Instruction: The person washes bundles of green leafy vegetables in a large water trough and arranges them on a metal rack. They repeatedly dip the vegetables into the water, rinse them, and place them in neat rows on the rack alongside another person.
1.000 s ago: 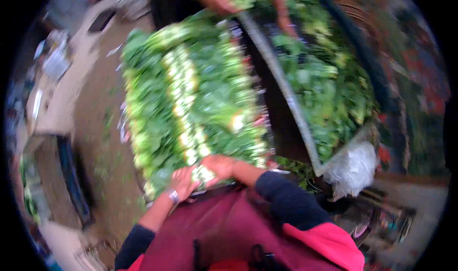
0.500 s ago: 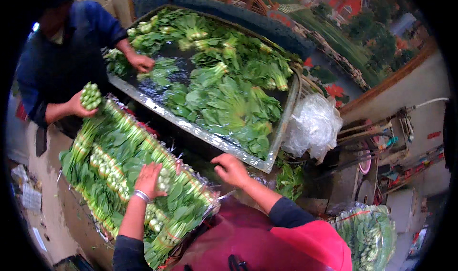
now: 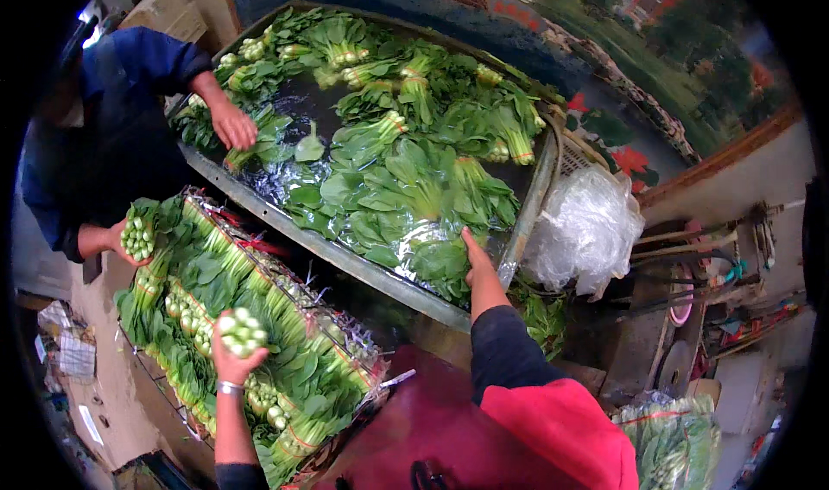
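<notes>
A bunch of leafy greens (image 3: 243,332), pale stem ends up, is in my left hand (image 3: 229,362), fingers closed around it. It hovers over a long wire crate (image 3: 377,381) packed with rows of banded bunches (image 3: 192,313). My right hand (image 3: 479,261) reaches over the near right part of a metal trough (image 3: 298,246), fingers stretched out beside the wet leafy greens (image 3: 414,183) lying in water. Whether its fingertips touch the leaves I cannot tell.
Across the crate a co-worker's hand (image 3: 117,241) holds another bunch (image 3: 138,233); their other hand (image 3: 233,126) is over the trough. Crumpled clear plastic (image 3: 583,227) sits right of the trough. A bagged stack of greens (image 3: 673,447) stands at lower right, near hoses and tools.
My left hand, earlier flat on the crate's greens, now holds a bunch and has shifted left. My right hand has moved right and forward over the trough. The co-worker's bunch has lowered.
</notes>
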